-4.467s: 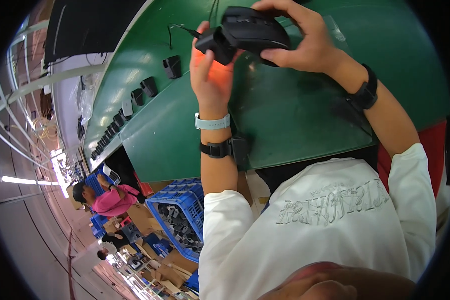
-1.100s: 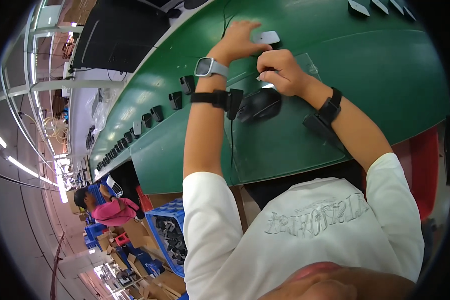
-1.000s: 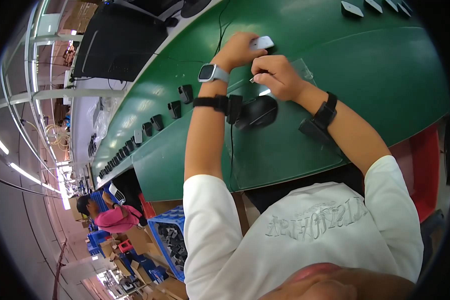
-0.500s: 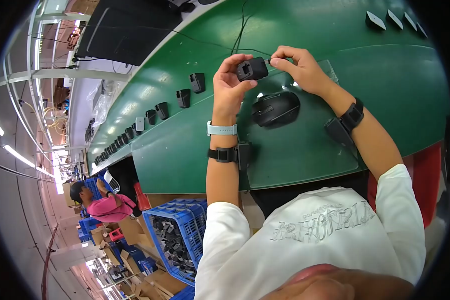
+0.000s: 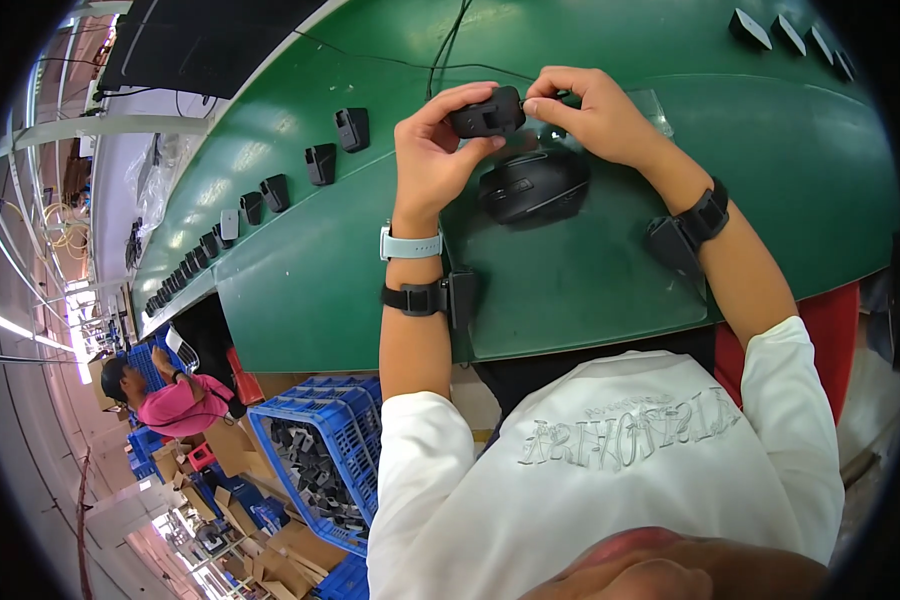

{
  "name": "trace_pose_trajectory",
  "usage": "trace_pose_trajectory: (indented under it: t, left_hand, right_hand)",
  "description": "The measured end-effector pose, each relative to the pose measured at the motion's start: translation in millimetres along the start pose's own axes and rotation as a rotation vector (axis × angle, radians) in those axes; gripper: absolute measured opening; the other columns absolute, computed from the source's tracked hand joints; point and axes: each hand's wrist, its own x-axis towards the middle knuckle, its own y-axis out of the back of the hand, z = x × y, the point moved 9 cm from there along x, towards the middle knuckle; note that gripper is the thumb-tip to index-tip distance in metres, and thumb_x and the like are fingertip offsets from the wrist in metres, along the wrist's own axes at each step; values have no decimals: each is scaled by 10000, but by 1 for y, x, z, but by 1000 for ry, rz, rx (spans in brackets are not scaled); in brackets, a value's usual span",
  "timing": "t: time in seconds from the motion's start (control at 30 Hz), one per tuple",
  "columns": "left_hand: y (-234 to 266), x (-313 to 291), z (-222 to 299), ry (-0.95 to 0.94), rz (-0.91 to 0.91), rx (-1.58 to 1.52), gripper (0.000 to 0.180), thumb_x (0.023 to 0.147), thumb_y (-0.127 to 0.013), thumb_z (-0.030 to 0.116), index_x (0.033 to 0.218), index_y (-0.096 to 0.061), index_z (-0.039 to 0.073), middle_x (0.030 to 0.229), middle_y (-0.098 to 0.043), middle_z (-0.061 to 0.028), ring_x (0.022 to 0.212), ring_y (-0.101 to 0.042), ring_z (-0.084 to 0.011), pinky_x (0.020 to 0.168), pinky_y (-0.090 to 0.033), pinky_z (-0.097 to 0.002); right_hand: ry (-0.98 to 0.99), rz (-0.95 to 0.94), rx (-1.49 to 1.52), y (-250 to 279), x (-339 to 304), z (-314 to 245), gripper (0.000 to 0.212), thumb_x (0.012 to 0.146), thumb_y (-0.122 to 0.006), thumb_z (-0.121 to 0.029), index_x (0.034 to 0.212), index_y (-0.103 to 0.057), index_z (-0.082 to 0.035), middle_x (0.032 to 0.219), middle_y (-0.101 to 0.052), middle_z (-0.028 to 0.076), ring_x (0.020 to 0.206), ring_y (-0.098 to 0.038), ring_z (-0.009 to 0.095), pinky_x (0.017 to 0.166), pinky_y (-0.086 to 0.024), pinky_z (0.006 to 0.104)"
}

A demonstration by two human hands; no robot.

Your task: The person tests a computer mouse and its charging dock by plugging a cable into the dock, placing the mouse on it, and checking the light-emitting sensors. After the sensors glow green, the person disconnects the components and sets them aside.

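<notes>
Over the green table [image 5: 300, 330], my left hand [image 5: 432, 155] grips a small black boxy device [image 5: 488, 115] between fingers and thumb. A recess shows on the side of the device facing me. My right hand [image 5: 595, 115] is closed in a pinch on the end of a thin black cable [image 5: 515, 74], right against the device's right side. The fingertips hide the plug, so I cannot tell how deep it sits. Just below the hands lies a black computer mouse [image 5: 535, 188] on a clear mat. Each of my wrists carries a strapped-on black unit.
Similar black devices [image 5: 351, 130] stand in a row along the table's left side, one grey-faced. Several more [image 5: 750, 30] lie at the far right. A blue crate [image 5: 320, 395] of black parts stands below the left edge. A person in pink [image 5: 185, 402] sits beyond.
The view has shifted, so the table contents sit further left. The device has turned slightly in my left hand, and my right fingertips are closer to its side; the silvery plug no longer shows.
</notes>
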Motion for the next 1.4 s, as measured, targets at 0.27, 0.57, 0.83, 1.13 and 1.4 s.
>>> trace_pose_trajectory:
  t: [0.27,0.57,0.83,1.13,1.4]
  left_hand:
    - [11,-2,-7,188,166,-179,515,723,-717,-197,1202,-574,-72,1145,-667,-191,1097,-700,-284,936,-623,-402]
    - [26,-7,-28,262,247,-839,451,869,-570,-53,1314,-508,-75,1183,-609,-258,1031,-630,-333,926,-546,-425]
    - [-2,-3,-16,241,267,-921,411,923,-605,-45,1304,-466,18,1275,-587,-258,1064,-648,-351,1018,-547,-456]
    - [-10,-2,-5,82,253,-373,629,797,-800,-117,1328,-477,-19,1157,-627,-120,1055,-687,-202,861,-613,-315]
    - [-12,0,-18,193,156,-128,652,735,-837,-133,1303,-524,-66,1113,-696,-149,981,-716,-208,874,-620,-326]
  right_hand:
    - [473,388,-504,23,-19,-49,400,873,-770,-215,1212,-641,-47,1203,-612,83,1147,-565,250,1022,-440,367]
    - [368,-493,-495,-47,-29,-26,731,627,-795,-271,1287,-582,-37,1280,-588,134,1173,-533,345,1064,-427,438]
    - [-23,-20,778,4,-5,-9,556,895,-683,-44,1422,-507,-26,1233,-628,77,1161,-592,161,997,-484,353]
    - [93,50,520,6,-4,-6,654,904,-698,30,1488,-412,-29,1382,-539,71,1269,-546,162,1075,-458,329]
    - [232,229,49,14,-14,-18,696,802,-830,-188,1420,-544,-45,1337,-612,75,1249,-580,195,1105,-437,344]
